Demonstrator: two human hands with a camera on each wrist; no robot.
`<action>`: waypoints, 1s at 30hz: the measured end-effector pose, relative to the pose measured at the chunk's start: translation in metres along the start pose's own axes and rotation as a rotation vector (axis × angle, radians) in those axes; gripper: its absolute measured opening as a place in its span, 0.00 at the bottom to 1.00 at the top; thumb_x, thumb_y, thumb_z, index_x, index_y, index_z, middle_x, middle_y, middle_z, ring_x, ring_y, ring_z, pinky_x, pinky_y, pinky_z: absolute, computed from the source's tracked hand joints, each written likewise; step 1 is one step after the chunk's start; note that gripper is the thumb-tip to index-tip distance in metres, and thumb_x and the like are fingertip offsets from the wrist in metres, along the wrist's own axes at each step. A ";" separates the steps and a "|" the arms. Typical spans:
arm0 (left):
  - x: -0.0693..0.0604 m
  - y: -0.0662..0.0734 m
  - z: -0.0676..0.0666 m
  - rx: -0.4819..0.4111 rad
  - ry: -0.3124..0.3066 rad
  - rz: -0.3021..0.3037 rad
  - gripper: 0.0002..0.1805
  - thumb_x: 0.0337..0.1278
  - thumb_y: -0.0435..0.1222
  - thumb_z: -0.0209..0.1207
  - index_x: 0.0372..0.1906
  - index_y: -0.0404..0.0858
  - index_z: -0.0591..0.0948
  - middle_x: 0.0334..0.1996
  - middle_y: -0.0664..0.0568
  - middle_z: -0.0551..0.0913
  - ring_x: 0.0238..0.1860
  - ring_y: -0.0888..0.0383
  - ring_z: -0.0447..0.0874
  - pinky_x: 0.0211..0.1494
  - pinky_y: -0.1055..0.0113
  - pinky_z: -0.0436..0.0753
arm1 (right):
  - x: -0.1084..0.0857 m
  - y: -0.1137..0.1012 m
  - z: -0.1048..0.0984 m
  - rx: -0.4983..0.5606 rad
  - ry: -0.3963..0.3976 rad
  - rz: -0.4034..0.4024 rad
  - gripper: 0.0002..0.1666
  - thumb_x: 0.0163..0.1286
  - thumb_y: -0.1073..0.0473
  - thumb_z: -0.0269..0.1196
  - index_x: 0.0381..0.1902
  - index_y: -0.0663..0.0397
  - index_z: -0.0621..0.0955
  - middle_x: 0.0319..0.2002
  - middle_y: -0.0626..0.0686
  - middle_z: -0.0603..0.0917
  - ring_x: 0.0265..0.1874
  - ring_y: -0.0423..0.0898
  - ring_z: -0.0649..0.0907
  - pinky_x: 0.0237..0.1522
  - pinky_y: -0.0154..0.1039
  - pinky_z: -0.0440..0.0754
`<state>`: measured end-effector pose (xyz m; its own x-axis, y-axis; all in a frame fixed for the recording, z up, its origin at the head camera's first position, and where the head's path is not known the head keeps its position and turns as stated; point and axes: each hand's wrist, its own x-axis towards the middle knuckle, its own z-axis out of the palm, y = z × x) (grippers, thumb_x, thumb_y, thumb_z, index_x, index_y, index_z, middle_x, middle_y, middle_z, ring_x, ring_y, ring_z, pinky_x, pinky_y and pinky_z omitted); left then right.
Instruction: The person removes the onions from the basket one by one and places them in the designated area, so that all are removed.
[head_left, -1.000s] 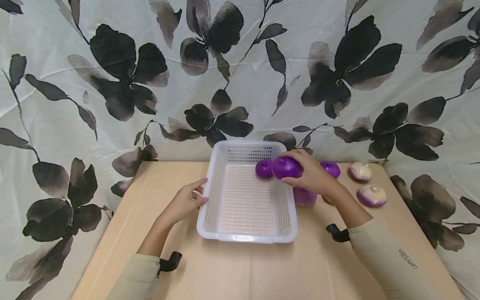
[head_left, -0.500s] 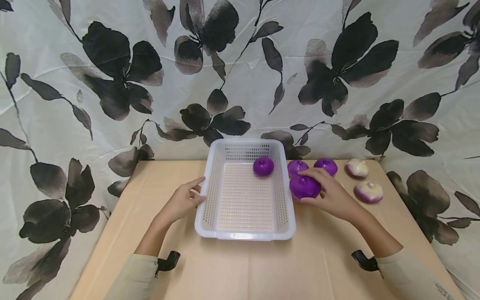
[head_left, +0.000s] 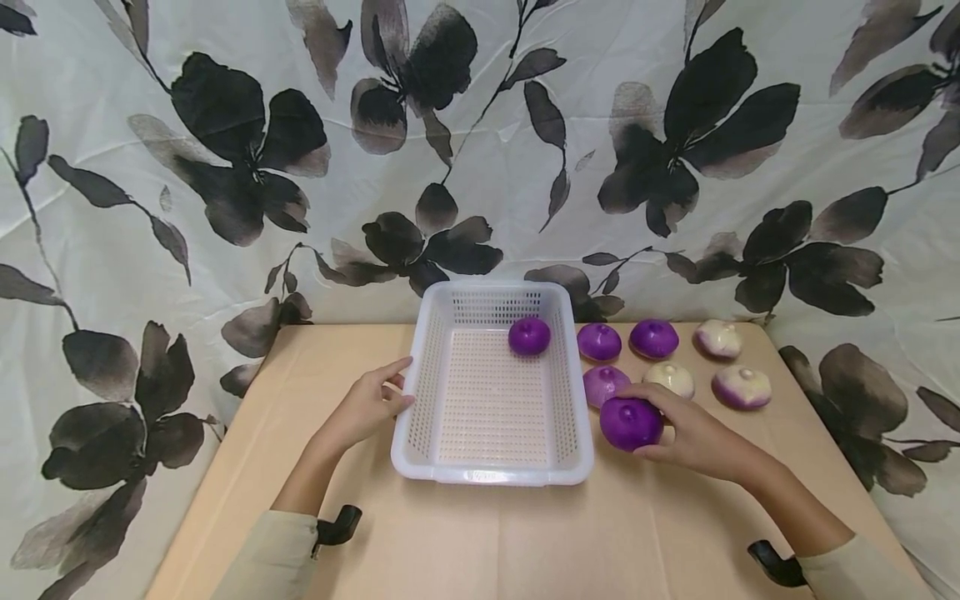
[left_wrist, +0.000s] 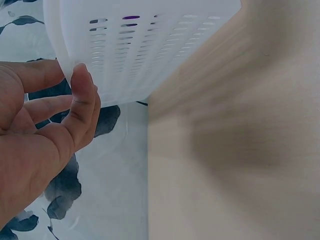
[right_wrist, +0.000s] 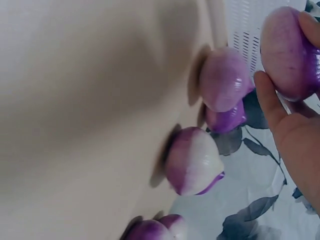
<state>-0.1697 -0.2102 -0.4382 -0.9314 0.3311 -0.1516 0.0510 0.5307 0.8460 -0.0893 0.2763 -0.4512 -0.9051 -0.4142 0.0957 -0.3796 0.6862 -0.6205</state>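
Note:
My right hand (head_left: pixel 697 437) holds a purple onion (head_left: pixel 630 423) at the right of the white perforated basket (head_left: pixel 491 475). In the right wrist view, the thumb and fingers grip this onion (right_wrist: pixel 287 55); whether it touches the table cannot be told. My left hand (head_left: pixel 367 408) pinches the basket's left rim with its fingertips. The left wrist view has the fingers against the rim from outside and below, partly hidden by it. Inside the basket, one purple onion (head_left: pixel 528 336) sits near the far right corner.
Several onions stand on the table (head_left: pixel 480 542) right of the basket: purple ones (head_left: pixel 654 338), a paler purple one (head_left: pixel 606 385) and whitish ones (head_left: pixel 670 379), (head_left: pixel 741 387). A floral cloth (head_left: pixel 480 167) hangs behind the table's far edge.
My right hand has carried its onion from above the basket's right rim rightward and nearer, to beside the basket. The left hand stays at the rim.

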 end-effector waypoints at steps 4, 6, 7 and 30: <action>0.000 -0.001 0.001 0.000 0.004 0.006 0.37 0.65 0.26 0.61 0.77 0.30 0.64 0.50 0.36 0.77 0.40 0.52 0.84 0.44 0.50 0.89 | -0.004 0.003 0.009 -0.040 -0.033 -0.050 0.45 0.54 0.52 0.81 0.69 0.44 0.76 0.63 0.47 0.80 0.63 0.45 0.77 0.63 0.43 0.80; 0.000 -0.002 0.001 0.004 0.003 0.012 0.36 0.65 0.26 0.61 0.77 0.30 0.64 0.50 0.36 0.77 0.40 0.52 0.85 0.43 0.53 0.89 | -0.005 0.004 0.013 -0.046 -0.054 -0.058 0.44 0.53 0.52 0.81 0.68 0.42 0.76 0.62 0.47 0.80 0.62 0.46 0.77 0.62 0.47 0.81; -0.001 -0.003 0.001 0.008 0.003 0.014 0.36 0.65 0.26 0.61 0.77 0.30 0.64 0.50 0.36 0.77 0.40 0.52 0.85 0.42 0.54 0.89 | -0.006 0.005 0.014 -0.047 -0.069 -0.057 0.44 0.53 0.52 0.81 0.68 0.42 0.76 0.62 0.47 0.79 0.62 0.46 0.77 0.62 0.47 0.81; -0.002 -0.007 0.004 0.010 0.013 0.026 0.37 0.66 0.26 0.61 0.78 0.31 0.64 0.50 0.37 0.77 0.39 0.52 0.85 0.43 0.49 0.89 | -0.010 0.030 0.040 -0.062 -0.126 -0.099 0.45 0.56 0.53 0.79 0.69 0.55 0.75 0.58 0.50 0.80 0.57 0.42 0.77 0.59 0.41 0.83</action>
<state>-0.1670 -0.2116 -0.4461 -0.9344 0.3346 -0.1223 0.0791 0.5296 0.8446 -0.0836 0.2772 -0.5015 -0.8332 -0.5504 0.0533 -0.4803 0.6725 -0.5631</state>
